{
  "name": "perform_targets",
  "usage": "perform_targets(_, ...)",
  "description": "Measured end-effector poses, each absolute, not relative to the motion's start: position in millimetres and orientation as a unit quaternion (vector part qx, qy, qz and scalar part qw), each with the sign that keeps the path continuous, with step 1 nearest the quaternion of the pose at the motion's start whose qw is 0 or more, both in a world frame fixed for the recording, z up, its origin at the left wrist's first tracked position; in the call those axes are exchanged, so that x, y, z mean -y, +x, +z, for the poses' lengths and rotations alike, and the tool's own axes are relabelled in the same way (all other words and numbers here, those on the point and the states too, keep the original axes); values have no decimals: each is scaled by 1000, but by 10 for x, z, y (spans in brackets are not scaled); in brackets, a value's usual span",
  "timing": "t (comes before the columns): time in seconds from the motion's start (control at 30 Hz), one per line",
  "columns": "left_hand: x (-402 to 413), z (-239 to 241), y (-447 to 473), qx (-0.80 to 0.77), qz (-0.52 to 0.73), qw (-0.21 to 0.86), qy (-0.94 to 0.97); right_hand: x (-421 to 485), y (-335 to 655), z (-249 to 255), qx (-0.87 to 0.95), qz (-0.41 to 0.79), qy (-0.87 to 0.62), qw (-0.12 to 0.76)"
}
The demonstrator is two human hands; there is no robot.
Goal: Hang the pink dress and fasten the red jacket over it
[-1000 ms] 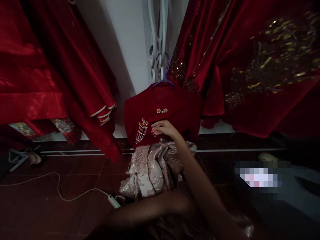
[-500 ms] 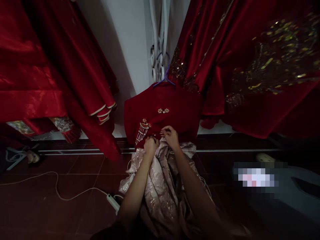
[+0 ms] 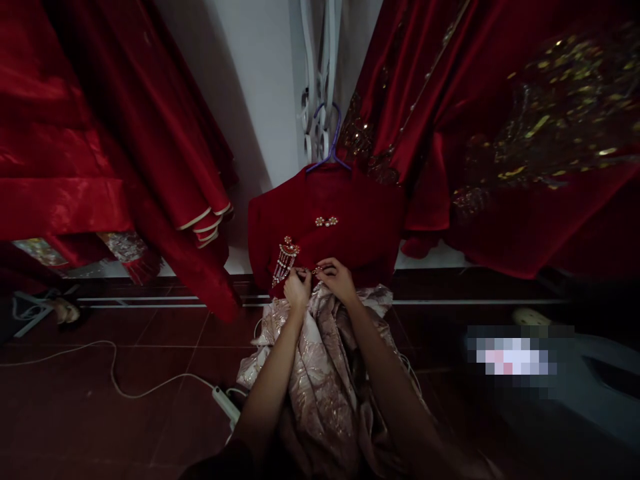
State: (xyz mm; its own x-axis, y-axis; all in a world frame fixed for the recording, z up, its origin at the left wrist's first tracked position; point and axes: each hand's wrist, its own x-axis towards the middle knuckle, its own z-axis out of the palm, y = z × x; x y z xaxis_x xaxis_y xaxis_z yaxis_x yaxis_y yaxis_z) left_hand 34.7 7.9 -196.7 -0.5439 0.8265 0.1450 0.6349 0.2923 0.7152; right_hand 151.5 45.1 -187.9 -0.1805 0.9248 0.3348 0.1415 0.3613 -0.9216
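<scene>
A red jacket hangs on a purple hanger in front of me. A pearl flower clasp sits high on its front, and a beaded tassel brooch hangs on its left side. Low on the jacket front, my left hand pinches one side of a small second clasp. From the other side my right hand pinches the same clasp, its fingertips close to the left ones. The fingers partly hide the clasp. Under my forearms lies a shiny pinkish brocade garment.
Red satin garments hang at left, and sequined red ones at right. A pale metal rack post stands behind the jacket. A white power strip with its cord lies on the tiled floor. Shoes sit at far left.
My left hand has turned and lifted slightly, its fingers now pinching at the clasp. My right fingertips have moved a little left and down to meet it.
</scene>
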Motion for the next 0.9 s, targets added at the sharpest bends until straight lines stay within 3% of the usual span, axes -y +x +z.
perform_targets(0.23,41,-1955,309,-748,482,125,439,-413,1501,-1852,655,421,-392,491)
perform_targets(0.47,154,-1962,285,-635,678,110,354,-417,1461,-1877,649,433,-383,494)
perform_targets(0.9,117,-2029,245,-566,676,193,431,-361,1452,-1828,604,536,-346,478)
